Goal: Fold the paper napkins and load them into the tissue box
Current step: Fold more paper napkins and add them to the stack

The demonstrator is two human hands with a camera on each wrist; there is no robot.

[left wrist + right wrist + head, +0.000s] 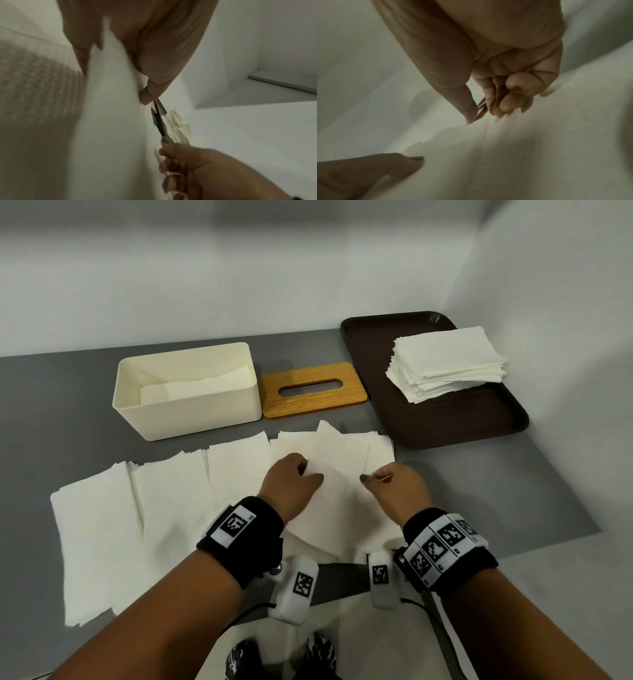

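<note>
A white paper napkin [337, 474] is held just above the table between both hands. My left hand [310, 472] pinches its left edge; in the left wrist view the thumb [149, 93] presses the sheet [111, 115] against the fingers. My right hand [371, 477] pinches the right edge with thumb and curled fingers [505, 102]. Under the hands a row of overlapping flat napkins [102, 535] runs across the table. The cream tissue box [185, 412] stands open behind, with folded napkins [195, 390] inside. Its wooden slotted lid [313, 390] lies beside it.
A dark brown tray [445, 422] at the back right carries a stack of unfolded napkins [448, 368]. White walls close off the back and the right side. The grey table [479, 491] shows to the right of the hands.
</note>
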